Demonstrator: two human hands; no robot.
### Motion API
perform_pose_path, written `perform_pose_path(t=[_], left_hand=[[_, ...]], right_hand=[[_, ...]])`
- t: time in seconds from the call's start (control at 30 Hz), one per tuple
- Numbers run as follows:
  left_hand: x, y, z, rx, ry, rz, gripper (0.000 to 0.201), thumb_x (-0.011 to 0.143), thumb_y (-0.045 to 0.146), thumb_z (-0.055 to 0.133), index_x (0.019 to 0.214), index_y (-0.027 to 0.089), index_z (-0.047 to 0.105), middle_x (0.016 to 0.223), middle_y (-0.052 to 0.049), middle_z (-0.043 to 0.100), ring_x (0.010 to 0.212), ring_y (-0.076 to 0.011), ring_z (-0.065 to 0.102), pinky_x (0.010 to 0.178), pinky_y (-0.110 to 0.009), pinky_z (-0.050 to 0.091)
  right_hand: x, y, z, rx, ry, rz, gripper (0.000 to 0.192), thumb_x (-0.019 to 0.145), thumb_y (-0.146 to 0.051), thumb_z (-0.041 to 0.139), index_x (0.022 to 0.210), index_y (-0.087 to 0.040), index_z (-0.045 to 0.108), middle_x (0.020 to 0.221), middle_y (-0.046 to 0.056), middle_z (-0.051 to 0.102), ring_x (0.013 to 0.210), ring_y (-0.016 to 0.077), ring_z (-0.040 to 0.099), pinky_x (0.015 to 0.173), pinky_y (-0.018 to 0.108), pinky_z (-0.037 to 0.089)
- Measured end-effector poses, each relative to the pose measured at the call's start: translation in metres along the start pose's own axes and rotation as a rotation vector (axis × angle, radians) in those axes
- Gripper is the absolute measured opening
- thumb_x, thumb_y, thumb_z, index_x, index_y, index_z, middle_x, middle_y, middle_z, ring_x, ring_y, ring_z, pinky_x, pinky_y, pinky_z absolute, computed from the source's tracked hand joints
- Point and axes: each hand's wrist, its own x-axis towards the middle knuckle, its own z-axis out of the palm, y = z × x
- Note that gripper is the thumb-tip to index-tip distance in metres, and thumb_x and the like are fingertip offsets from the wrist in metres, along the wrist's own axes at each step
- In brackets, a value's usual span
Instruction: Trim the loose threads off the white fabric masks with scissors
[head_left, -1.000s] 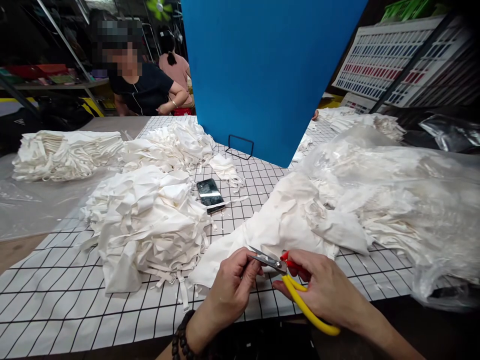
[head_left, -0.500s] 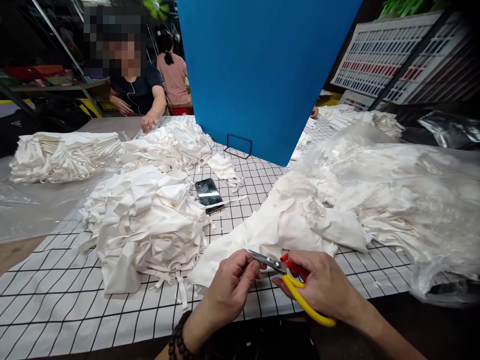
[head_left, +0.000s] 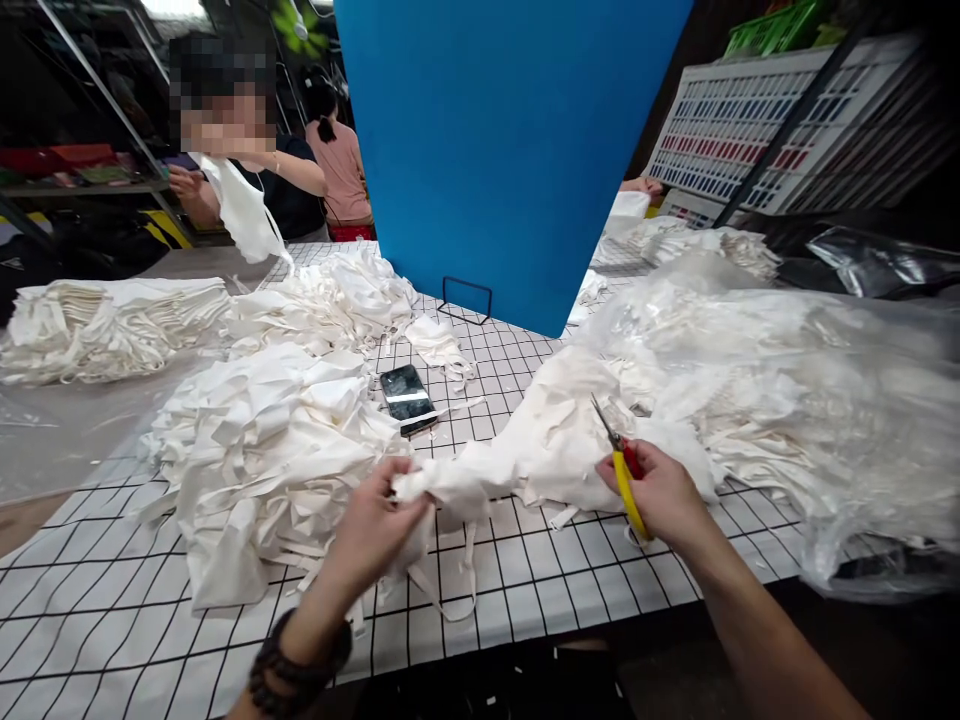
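A white fabric piece [head_left: 461, 480] with thin straps is pinched in my left hand [head_left: 379, 525]. It stretches over the near side of the table, and one strap dangles in a loop below it. My right hand [head_left: 667, 495] grips scissors [head_left: 624, 478] with one yellow and one red handle, blades pointing up and away. Just beyond the scissors is a heap of white cloth [head_left: 574, 395]. On the left lies a bigger pile of white fabric pieces [head_left: 259, 430], close to my left hand.
A phone [head_left: 406, 398] lies on the grid-patterned tablecloth [head_left: 517, 585]. Behind it stands a tall blue board [head_left: 510, 150] on a wire foot. Clear plastic bags [head_left: 847, 400] of white cloth fill the right. Across the table, a co-worker [head_left: 296, 190] holds up white fabric.
My left hand has moved left with the fabric piece. My right hand has drawn the scissors away to the right and turned them upward. The co-worker has lifted a white piece.
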Motion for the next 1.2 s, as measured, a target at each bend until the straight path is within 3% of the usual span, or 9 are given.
perform_pose_path(t=[0.1, 0.23, 0.37, 0.5, 0.63, 0.7, 0.8, 0.93, 1.2], left_hand=[[0.003, 0.034, -0.048, -0.118, 0.19, -0.028, 0.039, 0.075, 0.04, 0.07, 0.102, 0.015, 0.058, 0.082, -0.002, 0.07, 0.06, -0.0167, 0.065, 0.055, -0.03, 0.054], [0.016, 0.063, -0.108, 0.271, 0.815, 0.235, 0.049, 0.079, 0.047, 0.067, 0.116, 0.016, 0.057, 0.092, 0.003, 0.067, 0.076, -0.016, 0.065, 0.073, -0.038, 0.055], [0.034, 0.063, -0.13, 0.805, 0.729, 0.108, 0.046, 0.082, 0.044, 0.066, 0.118, 0.015, 0.058, 0.126, -0.007, 0.056, 0.111, -0.0383, 0.057, 0.095, -0.059, 0.044], [0.03, 0.054, -0.077, 0.697, 0.582, 0.221, 0.05, 0.082, 0.035, 0.066, 0.127, 0.015, 0.054, 0.15, -0.016, 0.031, 0.134, -0.0446, 0.033, 0.106, -0.063, 0.03], [0.018, 0.041, 0.019, -0.146, -0.272, -0.041, 0.048, 0.087, 0.056, 0.052, 0.108, 0.014, 0.064, 0.103, -0.016, 0.067, 0.088, -0.0266, 0.066, 0.08, -0.044, 0.054], [0.019, 0.031, 0.061, -0.416, -0.49, -0.22, 0.055, 0.084, 0.062, 0.053, 0.1, 0.011, 0.065, 0.091, -0.014, 0.068, 0.074, -0.021, 0.067, 0.07, -0.036, 0.055], [0.031, 0.019, 0.102, -0.431, -0.415, -0.256, 0.054, 0.076, 0.059, 0.066, 0.101, 0.012, 0.06, 0.078, -0.007, 0.065, 0.059, -0.0149, 0.063, 0.055, -0.026, 0.051], [0.066, 0.02, 0.122, -0.353, -0.203, -0.191, 0.058, 0.07, 0.054, 0.075, 0.11, 0.016, 0.055, 0.075, 0.0, 0.059, 0.048, -0.0111, 0.054, 0.045, -0.023, 0.042], [0.125, 0.051, 0.146, -0.506, -0.107, -0.068, 0.024, 0.061, 0.022, 0.081, 0.062, 0.015, 0.059, 0.055, 0.002, 0.054, 0.055, -0.013, 0.052, 0.053, -0.023, 0.037]], right_hand=[[0.022, -0.017, 0.011, -0.061, 0.005, -0.053, 0.032, 0.076, -0.038, 0.065, 0.099, -0.016, 0.063, 0.092, 0.008, 0.07, 0.08, 0.0215, 0.065, 0.07, 0.031, 0.051], [0.052, -0.043, 0.037, -0.166, 0.06, -0.065, 0.034, 0.073, -0.035, 0.068, 0.103, -0.018, 0.062, 0.1, 0.01, 0.068, 0.092, 0.0261, 0.062, 0.078, 0.035, 0.046], [0.073, -0.058, 0.053, -0.222, 0.11, -0.058, 0.027, 0.075, -0.025, 0.063, 0.1, -0.016, 0.059, 0.101, 0.014, 0.067, 0.098, 0.0287, 0.06, 0.08, 0.036, 0.043], [0.052, -0.068, 0.049, -0.196, 0.08, -0.098, 0.022, 0.075, -0.02, 0.059, 0.097, -0.018, 0.059, 0.092, 0.008, 0.067, 0.085, 0.0225, 0.061, 0.071, 0.03, 0.045], [-0.016, -0.075, 0.052, -0.003, -0.11, -0.242, 0.018, 0.081, -0.02, 0.053, 0.099, -0.022, 0.056, 0.078, -0.001, 0.062, 0.066, 0.0136, 0.056, 0.055, 0.022, 0.042], [-0.048, -0.071, 0.057, 0.102, -0.25, -0.306, 0.018, 0.077, -0.016, 0.057, 0.094, -0.021, 0.056, 0.075, -0.002, 0.06, 0.064, 0.0124, 0.053, 0.053, 0.021, 0.04], [-0.069, -0.052, 0.057, 0.171, -0.277, -0.226, 0.015, 0.074, -0.017, 0.062, 0.087, -0.02, 0.057, 0.069, -0.003, 0.058, 0.06, 0.012, 0.052, 0.052, 0.021, 0.041], [-0.045, -0.014, 0.035, 0.238, 0.042, -0.021, 0.031, 0.076, -0.033, 0.066, 0.103, -0.019, 0.058, 0.087, 0.004, 0.068, 0.072, 0.0168, 0.062, 0.061, 0.025, 0.05], [0.009, 0.016, 0.014, -0.07, 0.28, 0.058, 0.042, 0.068, -0.038, 0.07, 0.104, -0.02, 0.062, 0.093, 0.006, 0.069, 0.079, 0.0224, 0.064, 0.07, 0.032, 0.049]])
